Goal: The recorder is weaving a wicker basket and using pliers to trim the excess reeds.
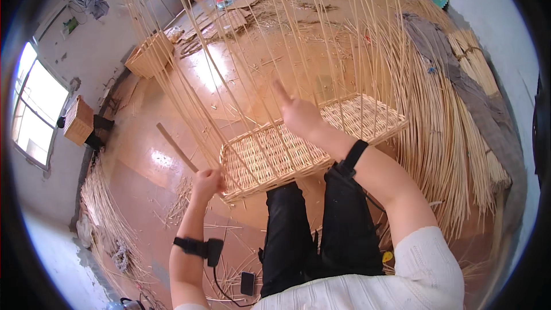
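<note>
A rectangular wicker base with long upright canes spans my lap, above my black-trousered legs. My left hand is closed at its left corner, on a wooden stick that slants up and leftward. My right hand is raised over the woven base among the canes, fingers curled; a short brown shape pointing up from it is too indistinct to name.
A person with a wicker box stands left, near a window. Another wicker box lies behind. Cane bundles fill the right side. Offcuts and a phone are on the floor.
</note>
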`<move>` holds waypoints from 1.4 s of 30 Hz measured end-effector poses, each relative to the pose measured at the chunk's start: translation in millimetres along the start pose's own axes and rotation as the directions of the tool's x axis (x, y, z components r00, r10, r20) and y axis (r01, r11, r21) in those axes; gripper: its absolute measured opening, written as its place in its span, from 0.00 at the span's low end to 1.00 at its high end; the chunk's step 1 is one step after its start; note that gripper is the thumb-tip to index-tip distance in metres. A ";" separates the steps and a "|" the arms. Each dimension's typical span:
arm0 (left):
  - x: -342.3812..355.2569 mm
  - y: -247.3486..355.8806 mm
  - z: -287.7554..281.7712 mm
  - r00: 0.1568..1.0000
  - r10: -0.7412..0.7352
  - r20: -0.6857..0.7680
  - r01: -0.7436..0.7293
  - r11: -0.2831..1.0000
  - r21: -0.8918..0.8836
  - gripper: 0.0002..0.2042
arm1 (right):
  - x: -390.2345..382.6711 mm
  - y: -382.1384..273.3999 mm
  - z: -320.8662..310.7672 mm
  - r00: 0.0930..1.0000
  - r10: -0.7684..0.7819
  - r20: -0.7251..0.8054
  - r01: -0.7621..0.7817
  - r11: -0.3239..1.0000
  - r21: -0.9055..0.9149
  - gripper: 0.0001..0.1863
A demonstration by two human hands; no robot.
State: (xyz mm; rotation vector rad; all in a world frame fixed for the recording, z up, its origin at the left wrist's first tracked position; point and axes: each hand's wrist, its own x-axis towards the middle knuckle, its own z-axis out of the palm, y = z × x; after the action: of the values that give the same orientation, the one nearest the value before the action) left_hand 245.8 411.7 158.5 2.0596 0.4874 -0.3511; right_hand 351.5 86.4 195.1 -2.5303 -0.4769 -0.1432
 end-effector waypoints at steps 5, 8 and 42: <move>2.4 -62.5 1.7 0.858 0.342 -0.384 -0.384 0.922 -0.039 0.15 | 10.8 -10.5 -5.7 0.999 -0.041 0.015 0.043 0.993 -0.106 0.43; 20.8 -82.9 22.4 0.857 0.168 -0.488 -0.254 0.960 -0.115 0.17 | 17.6 -0.6 15.3 1.000 0.006 0.003 -0.005 0.980 -0.201 0.40; 138.3 -233.8 13.2 0.961 -0.171 -0.215 0.036 0.853 -0.520 0.16 | -255.6 308.8 22.2 0.446 0.887 -0.123 -0.707 0.433 0.560 0.21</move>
State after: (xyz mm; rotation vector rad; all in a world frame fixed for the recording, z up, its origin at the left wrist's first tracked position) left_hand 255.9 536.4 -83.0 1.5591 0.7630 -0.0053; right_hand 226.0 -221.2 -30.3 -1.9085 0.8631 -0.1526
